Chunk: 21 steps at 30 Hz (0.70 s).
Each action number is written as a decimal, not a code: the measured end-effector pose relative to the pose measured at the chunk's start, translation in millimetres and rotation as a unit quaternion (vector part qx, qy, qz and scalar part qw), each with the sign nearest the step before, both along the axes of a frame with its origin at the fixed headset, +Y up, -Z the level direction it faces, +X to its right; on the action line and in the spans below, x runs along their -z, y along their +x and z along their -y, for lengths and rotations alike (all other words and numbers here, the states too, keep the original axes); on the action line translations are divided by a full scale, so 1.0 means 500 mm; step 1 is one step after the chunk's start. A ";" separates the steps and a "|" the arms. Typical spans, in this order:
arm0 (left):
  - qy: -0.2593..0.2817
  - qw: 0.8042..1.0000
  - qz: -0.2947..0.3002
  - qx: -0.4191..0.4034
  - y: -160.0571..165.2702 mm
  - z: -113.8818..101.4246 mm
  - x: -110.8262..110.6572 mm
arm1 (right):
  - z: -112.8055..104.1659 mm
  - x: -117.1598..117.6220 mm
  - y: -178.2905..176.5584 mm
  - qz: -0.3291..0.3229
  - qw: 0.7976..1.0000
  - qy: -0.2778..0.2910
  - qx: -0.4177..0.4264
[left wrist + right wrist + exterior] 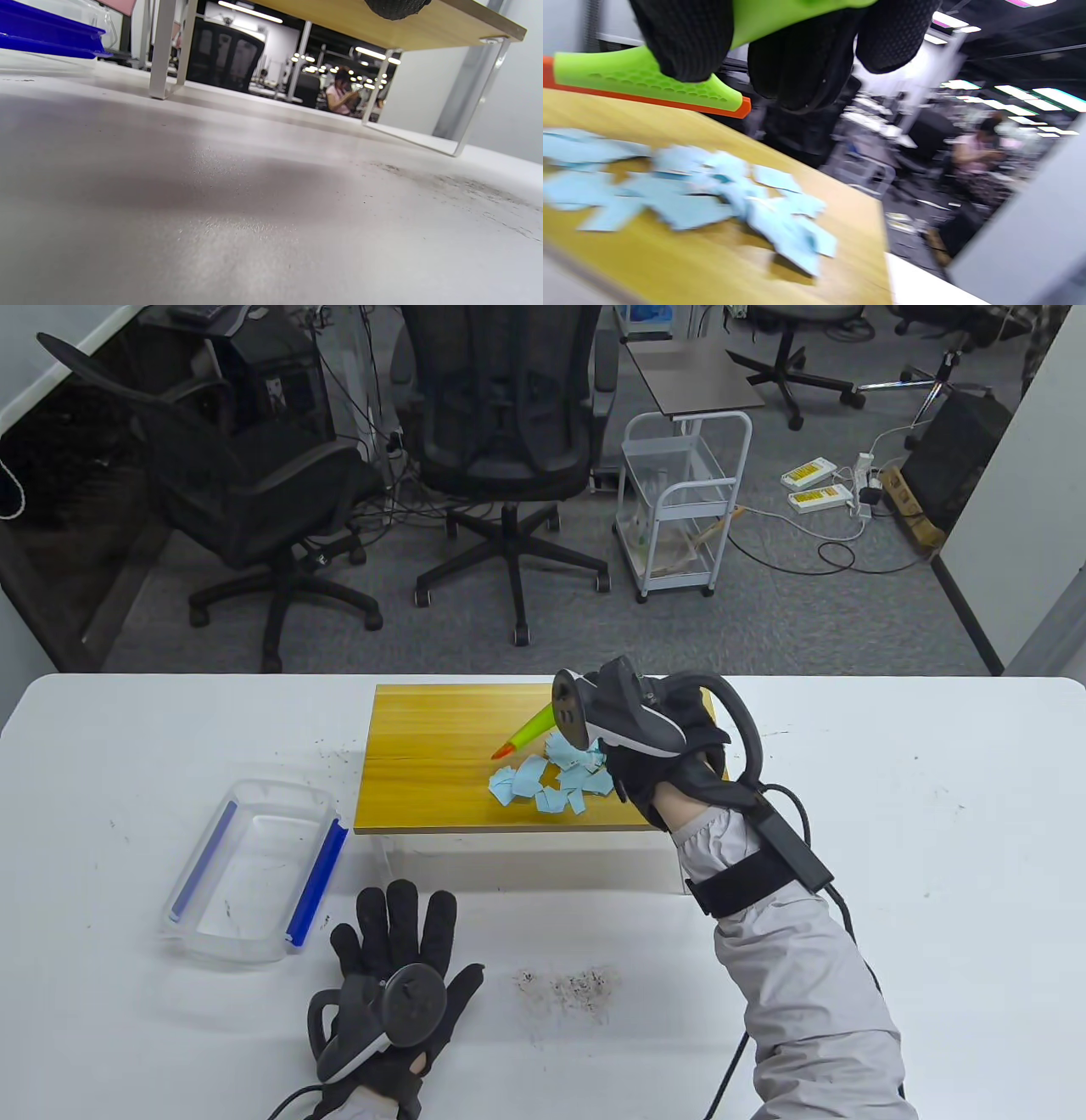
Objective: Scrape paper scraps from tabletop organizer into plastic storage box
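Wood-grain organizer point(441, 763), clear glossy plastic box point(254, 874), matt white table point(891, 831).

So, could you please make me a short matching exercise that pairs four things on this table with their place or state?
Things:
1. paper scraps
2. plastic storage box
3. scraper
4. left hand

Places or states:
A. flat on the white table, holding nothing
B. piled on the wooden organizer
C. gripped in the right hand
D. standing on the table left of the organizer

Pairs: 1-B, 2-D, 3-C, 4-A
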<state>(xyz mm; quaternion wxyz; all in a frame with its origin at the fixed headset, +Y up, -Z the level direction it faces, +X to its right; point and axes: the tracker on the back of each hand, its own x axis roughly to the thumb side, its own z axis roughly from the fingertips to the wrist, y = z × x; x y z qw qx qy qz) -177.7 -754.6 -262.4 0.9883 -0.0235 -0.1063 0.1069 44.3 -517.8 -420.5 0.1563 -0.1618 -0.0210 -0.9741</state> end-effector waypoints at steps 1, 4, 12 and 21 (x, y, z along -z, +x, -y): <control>0.000 1.000 0.000 0.000 0.000 0.000 0.000 | -0.003 -0.006 -0.006 -0.019 1.000 -0.008 0.006; -0.002 1.000 0.000 0.000 0.001 0.000 0.000 | 0.005 -0.022 -0.033 -0.064 0.997 -0.030 0.006; -0.002 1.000 0.002 0.000 0.002 0.000 0.000 | 0.039 -0.018 -0.054 -0.110 0.993 -0.034 -0.038; 0.003 1.000 0.003 -0.002 0.002 0.000 0.000 | 0.069 0.033 -0.016 -0.007 0.985 0.060 -0.161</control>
